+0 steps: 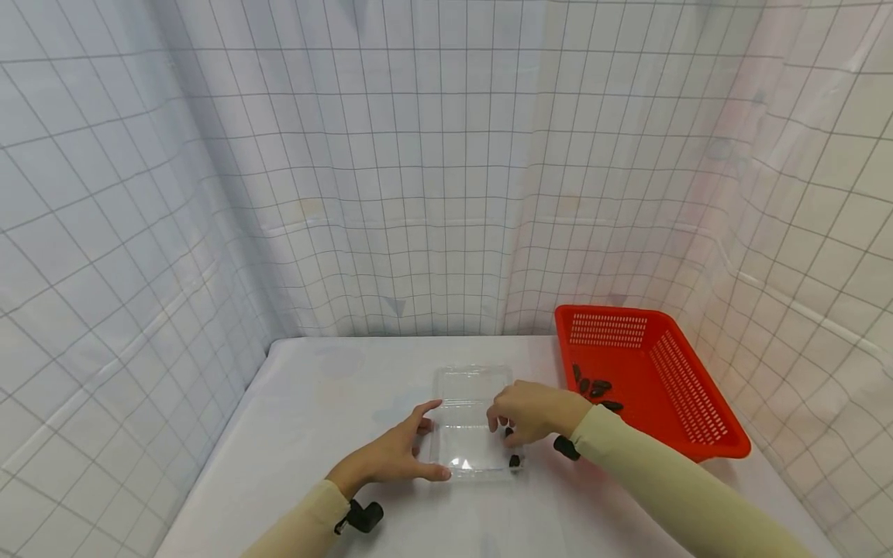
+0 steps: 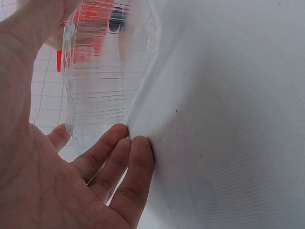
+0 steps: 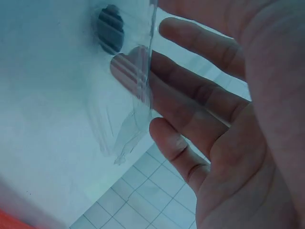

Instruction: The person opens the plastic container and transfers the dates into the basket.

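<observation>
A clear plastic box with its lid folded back [image 1: 471, 449] lies on the white table. My left hand [image 1: 401, 453] rests along its left side, thumb at the near corner and fingers against the wall. In the left wrist view, the fingertips [image 2: 121, 131] touch the plastic. My right hand [image 1: 533, 411] reaches down over the box's right side, fingers parted and pointing down. One dark oval piece [image 1: 515, 461] lies in the near right corner; another dark spot [image 1: 508, 432] shows between thumb and fingers. Through the plastic, the right wrist view shows a ridged dark oval piece [image 3: 110, 29] near the fingers.
A red plastic basket [image 1: 691, 387] with slotted walls stands at the right end of the table. Several dark elongated pieces [image 1: 600, 384] lie in its left part, near the right forearm. White gridded curtains [image 1: 418, 170] enclose the table at the back and sides.
</observation>
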A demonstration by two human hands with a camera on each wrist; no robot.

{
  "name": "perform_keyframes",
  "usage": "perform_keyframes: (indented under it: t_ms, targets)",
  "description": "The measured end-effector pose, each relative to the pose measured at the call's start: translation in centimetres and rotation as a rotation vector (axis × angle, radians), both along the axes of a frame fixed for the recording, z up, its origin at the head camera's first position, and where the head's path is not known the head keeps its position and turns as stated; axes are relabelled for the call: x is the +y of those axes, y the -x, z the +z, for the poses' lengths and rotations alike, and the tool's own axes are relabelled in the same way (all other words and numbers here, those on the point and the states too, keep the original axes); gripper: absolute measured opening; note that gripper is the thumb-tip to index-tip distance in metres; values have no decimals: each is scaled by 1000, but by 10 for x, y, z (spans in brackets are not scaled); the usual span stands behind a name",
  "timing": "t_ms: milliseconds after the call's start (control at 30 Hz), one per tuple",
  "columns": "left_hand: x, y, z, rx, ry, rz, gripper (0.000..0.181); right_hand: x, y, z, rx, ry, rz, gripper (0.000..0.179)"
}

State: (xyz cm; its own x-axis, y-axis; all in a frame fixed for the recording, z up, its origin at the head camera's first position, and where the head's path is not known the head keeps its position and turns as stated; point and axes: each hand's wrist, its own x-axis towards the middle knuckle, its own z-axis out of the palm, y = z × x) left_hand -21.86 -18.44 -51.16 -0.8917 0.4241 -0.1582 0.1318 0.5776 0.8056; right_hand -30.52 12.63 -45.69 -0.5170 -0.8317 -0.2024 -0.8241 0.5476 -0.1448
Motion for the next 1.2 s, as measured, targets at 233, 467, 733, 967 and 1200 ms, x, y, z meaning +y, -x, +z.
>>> perform_keyframes:
  t_ms: [233,467,733,967,1200]
  targets:
    - [0,0,0,2,-8,-4,125,-9,0,-5,-73,-13,-27,23]
    - [-1,-2,1,0,1,-3,126,-18,4,-13,-223,67,-37,28]
    - [-1,-1,1,7,6,-10,127,-33,9,-22,-241,130,41,21]
    - [-1,-1,0,10,5,-15,127,-42,11,-29,-264,112,60,20]
    - [-1,0,-2,15,-3,-16,126,-46,6,-29,-261,97,43,24]
